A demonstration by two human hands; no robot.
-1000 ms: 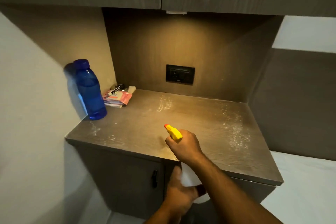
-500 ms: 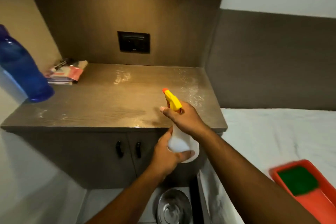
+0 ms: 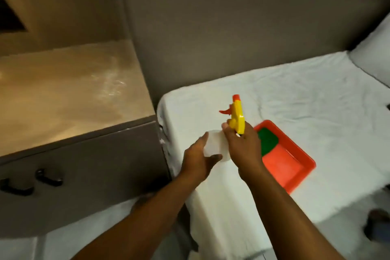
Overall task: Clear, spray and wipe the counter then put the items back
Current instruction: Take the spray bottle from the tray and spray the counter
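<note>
Holding the spray bottle [image 3: 218, 145] with both hands over the white bed sheet [image 3: 295, 99], the person appears to be between spraying and wiping. Nearest, the left hand [image 3: 198, 159] cups the pale bottle body from the side, fingers and thumb curled round it, while the right hand [image 3: 242, 145] wraps the neck just under the yellow spray head [image 3: 237, 115], whose orange trigger points left and is not being squeezed. Just beyond the right hand lies an orange tray [image 3: 295, 167] on the bed, holding a green scrub pad [image 3: 268, 140] at its far end; the hand hides part of that tray. Farther left, well apart from the hands, the table [image 3: 63, 99] shows wet, glistening streaks near its back right corner. A sensible next move, in my judgement, is to set the bottle down upright in a bare part of the tray or beside it on flat sheet, since the soft bed could tip it, then free one hand for the pad. Keeping the nozzle turned away from the bedding would avoid stray drips. Wiping should then cover the whole wet patch before it dries.
</note>
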